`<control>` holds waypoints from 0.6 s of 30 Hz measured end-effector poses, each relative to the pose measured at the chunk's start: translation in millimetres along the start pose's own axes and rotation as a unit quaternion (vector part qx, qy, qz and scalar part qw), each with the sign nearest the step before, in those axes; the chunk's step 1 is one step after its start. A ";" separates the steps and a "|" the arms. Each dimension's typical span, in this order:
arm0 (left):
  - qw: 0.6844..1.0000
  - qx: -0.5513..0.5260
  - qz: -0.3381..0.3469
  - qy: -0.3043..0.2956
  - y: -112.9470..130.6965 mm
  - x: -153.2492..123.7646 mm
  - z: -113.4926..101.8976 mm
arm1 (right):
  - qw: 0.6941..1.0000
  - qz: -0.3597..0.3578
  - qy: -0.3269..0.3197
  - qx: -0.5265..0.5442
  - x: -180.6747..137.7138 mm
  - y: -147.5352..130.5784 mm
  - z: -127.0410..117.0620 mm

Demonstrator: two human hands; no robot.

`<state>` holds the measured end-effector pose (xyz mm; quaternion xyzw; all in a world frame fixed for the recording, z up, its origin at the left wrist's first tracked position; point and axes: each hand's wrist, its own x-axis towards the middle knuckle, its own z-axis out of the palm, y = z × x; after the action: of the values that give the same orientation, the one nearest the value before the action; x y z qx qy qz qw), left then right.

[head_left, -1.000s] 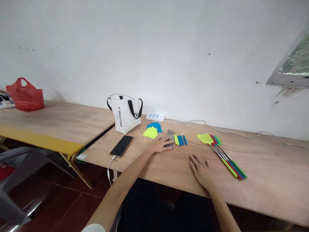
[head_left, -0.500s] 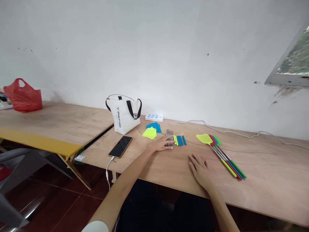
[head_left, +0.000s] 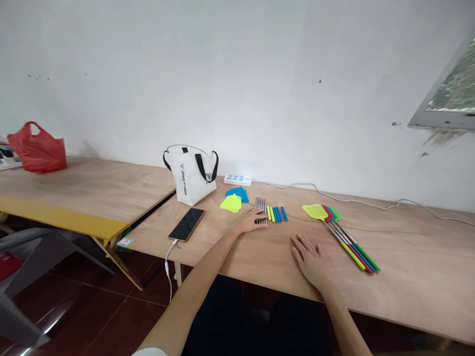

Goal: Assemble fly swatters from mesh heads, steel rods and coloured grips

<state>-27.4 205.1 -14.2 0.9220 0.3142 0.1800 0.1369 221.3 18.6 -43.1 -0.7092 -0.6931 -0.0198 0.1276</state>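
Observation:
My left hand (head_left: 249, 221) reaches across the wooden table (head_left: 408, 277), fingers stretched out and resting on a row of metal rods (head_left: 261, 205). Right beside the rods lie several short yellow and blue handle grips (head_left: 276, 214). Loose swatter heads, yellow (head_left: 231, 203) and blue (head_left: 237, 193), sit just beyond my left hand. My right hand (head_left: 311, 262) lies flat and open on the table near the front edge, holding nothing. To its right lie several assembled fly swatters (head_left: 343, 236) with coloured heads and handles.
A white tote bag (head_left: 192, 175) stands left of the parts, with a phone (head_left: 186, 224) on a charging cable in front of it. A white power strip (head_left: 238, 180) sits by the wall. A second table (head_left: 74, 190) on the left carries a red plastic bag (head_left: 37, 148).
Hardly anything has moved. My left hand stays on the metal rods and my right hand stays flat; only the view has shifted slightly.

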 end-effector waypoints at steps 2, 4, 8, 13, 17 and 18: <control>1.000 0.000 -0.003 0.008 0.1 -0.6 0.4 | 1.000 0.001 -0.006 0.000 0.0 -0.2 -0.9; 1.000 0.003 -0.004 0.018 0.0 -1.3 1.1 | 1.000 0.002 -0.010 0.000 0.2 -0.6 -1.8; 0.999 0.028 -0.016 0.037 -0.2 -3.7 1.4 | 1.000 0.006 -0.010 0.001 0.5 -1.5 -2.9; 0.995 0.075 -0.015 0.058 2.5 -7.8 -0.9 | 1.000 0.009 -0.020 -0.001 0.7 -2.9 -5.1; 0.994 0.093 -0.008 0.065 9.0 -9.7 -1.8 | 1.000 0.010 -0.020 0.001 0.4 -3.8 -5.8; 0.993 0.095 -0.004 0.065 10.7 -10.0 -1.5 | 1.000 0.009 -0.020 0.002 0.2 -3.8 -5.7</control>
<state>-29.7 190.8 -11.4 0.9159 0.3420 0.2082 0.0286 218.4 17.7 -36.9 -0.7156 -0.6889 -0.0027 0.1151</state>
